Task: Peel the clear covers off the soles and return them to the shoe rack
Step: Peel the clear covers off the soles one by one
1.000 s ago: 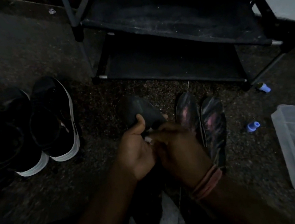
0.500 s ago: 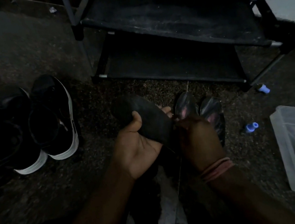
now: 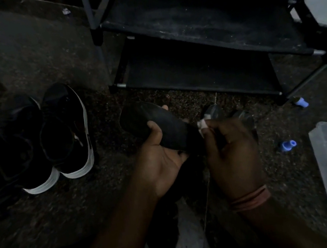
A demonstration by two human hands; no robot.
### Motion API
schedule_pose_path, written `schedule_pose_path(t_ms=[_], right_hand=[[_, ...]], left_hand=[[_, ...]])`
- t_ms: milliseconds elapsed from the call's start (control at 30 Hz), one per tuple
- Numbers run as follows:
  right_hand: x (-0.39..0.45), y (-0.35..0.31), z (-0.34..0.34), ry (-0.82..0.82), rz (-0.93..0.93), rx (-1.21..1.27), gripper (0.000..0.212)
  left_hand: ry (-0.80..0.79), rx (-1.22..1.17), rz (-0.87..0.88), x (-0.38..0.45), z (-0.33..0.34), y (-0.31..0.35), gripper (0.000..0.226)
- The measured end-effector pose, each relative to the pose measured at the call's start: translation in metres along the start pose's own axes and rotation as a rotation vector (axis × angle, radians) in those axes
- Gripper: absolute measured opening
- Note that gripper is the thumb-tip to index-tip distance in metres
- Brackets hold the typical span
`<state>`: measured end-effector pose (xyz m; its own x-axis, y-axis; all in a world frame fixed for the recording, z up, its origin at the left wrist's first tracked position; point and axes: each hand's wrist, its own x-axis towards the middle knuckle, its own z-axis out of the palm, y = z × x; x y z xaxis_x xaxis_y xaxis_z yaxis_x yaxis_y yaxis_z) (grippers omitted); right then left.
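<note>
Sole in hand, held above the floor before the shoe rack (image 3: 196, 29)

Left hand (image 3: 159, 159) grips the dark sole (image 3: 158, 124) (thumb on top); right hand (image 3: 228, 141) pinches something pale at its near end; clear cover not discernible in dim light.

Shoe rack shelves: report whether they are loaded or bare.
Bare, as far as shown. Both dark shelves of the shoe rack carry no shoes or soles; the black sneakers stand on the floor to its left.

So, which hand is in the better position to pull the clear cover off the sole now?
The right hand: its fingertips already pinch something at the end of the sole, probably the cover's edge. The left hand is wrapped around the sole, steadying it.
</note>
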<state>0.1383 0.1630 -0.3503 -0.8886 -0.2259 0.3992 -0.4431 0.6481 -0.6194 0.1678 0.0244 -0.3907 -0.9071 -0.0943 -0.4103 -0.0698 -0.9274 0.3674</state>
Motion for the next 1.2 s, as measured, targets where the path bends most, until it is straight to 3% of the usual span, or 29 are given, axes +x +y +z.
schedule_pose_path(t_ms=[200,333,433,633,733,867,1033,1200], right_hand=[[-0.027,-0.022,0.02,-0.121,0.021,0.093,0.023],[-0.017,-0.004,0.018,-0.106,-0.079,-0.048,0.019],[-0.004,0.025,0.01,-0.09,0.104,-0.15,0.02],[-0.035,-0.027,0.033,-0.137,-0.031,0.015,0.024],[-0.023,-0.016,0.025,-0.179,-0.046,-0.004,0.023],[0.003,0.025,0.007,-0.102,0.09,-0.192,0.016],[0.016,0.017,-0.009,-0.032,0.093,0.022,0.015],[0.008,0.003,-0.002,-0.1,0.044,0.164,0.016]], left_hand=[[0.034,0.207,-0.102,-0.012,0.004,-0.03,0.075],[0.004,0.1,-0.123,-0.015,0.008,-0.027,0.068],[-0.019,0.009,-0.087,-0.014,0.012,-0.026,0.068],[-0.014,0.002,-0.093,-0.013,0.008,-0.017,0.066],[-0.03,-0.003,-0.124,-0.015,0.011,-0.019,0.067],[-0.052,0.013,-0.152,-0.012,0.01,-0.016,0.065],[-0.012,0.042,-0.145,-0.006,0.004,-0.004,0.047],[0.052,0.022,-0.07,-0.008,0.005,0.009,0.056]])
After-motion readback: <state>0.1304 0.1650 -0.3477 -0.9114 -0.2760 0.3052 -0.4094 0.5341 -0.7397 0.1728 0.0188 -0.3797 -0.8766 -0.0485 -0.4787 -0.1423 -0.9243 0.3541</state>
